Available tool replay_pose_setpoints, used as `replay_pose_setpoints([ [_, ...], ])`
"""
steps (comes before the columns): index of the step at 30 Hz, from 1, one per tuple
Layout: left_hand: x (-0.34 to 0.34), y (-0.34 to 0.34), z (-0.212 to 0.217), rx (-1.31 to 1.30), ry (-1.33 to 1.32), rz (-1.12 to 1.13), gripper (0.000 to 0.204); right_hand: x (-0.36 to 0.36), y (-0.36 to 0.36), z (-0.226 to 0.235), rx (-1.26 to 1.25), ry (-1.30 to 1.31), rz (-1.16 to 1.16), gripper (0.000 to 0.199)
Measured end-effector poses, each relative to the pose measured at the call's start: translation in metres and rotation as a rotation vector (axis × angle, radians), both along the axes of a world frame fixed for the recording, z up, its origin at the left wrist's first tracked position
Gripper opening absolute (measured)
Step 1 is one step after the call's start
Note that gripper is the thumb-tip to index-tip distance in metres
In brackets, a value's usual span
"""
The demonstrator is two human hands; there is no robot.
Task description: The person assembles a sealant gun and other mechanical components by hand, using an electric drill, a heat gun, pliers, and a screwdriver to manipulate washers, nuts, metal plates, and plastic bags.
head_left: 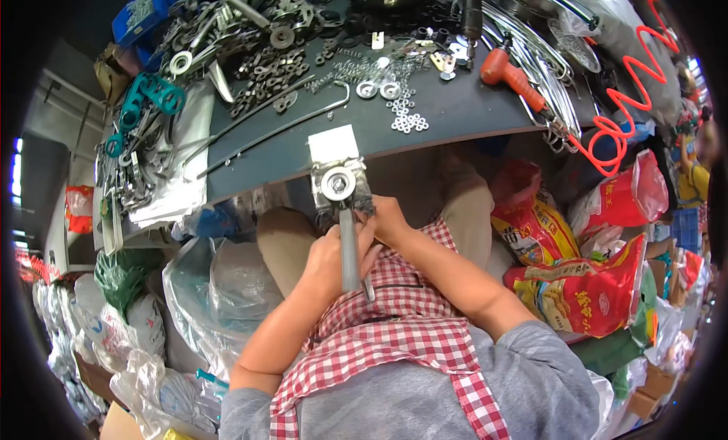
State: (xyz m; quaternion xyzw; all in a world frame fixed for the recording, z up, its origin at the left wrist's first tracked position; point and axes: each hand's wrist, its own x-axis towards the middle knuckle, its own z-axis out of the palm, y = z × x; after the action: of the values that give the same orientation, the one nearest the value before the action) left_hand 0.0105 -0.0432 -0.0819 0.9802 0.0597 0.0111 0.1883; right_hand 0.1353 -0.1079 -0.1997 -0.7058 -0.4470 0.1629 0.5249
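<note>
A metal mechanical assembly (337, 184) with a round, ringed disc on top and a long grey bar (349, 254) stands at the table's front edge. My left hand (327, 259) is closed around its lower part, left of the bar. From the right, my right hand (385, 222) grips the same assembly at a dark section below the disc. Both hands' fingertips are partly hidden by the bar and each other. A white rectangular piece (334, 143) lies just beyond the assembly on the dark table (280, 156).
Small nuts (409, 122), springs (349, 70) and dark metal parts (265, 80) are heaped across the table. An orange air tool (512, 78) with a coiled red hose (607, 140) lies at right. Long bent rods (292, 123) lie at left. Red sacks (584, 284) stand on the floor.
</note>
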Motion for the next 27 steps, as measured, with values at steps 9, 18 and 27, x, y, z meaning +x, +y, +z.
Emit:
replay_pose_setpoints([
  [9, -0.012, 0.015, -0.02, -0.086, -0.156, -0.06, 0.031, 0.096, -0.032, 0.092, 0.061, -0.026, 0.0, 0.019],
  [18, -0.036, 0.042, -0.031, -0.285, -0.219, -0.154, 0.035, 0.305, 0.048, 0.13, -0.093, -0.708, -0.283, 0.02],
  [27, -0.111, 0.123, 0.014, -0.142, -0.392, 0.584, 0.027, 0.26, 0.143, 0.138, -0.081, -0.679, 0.141, 0.02],
])
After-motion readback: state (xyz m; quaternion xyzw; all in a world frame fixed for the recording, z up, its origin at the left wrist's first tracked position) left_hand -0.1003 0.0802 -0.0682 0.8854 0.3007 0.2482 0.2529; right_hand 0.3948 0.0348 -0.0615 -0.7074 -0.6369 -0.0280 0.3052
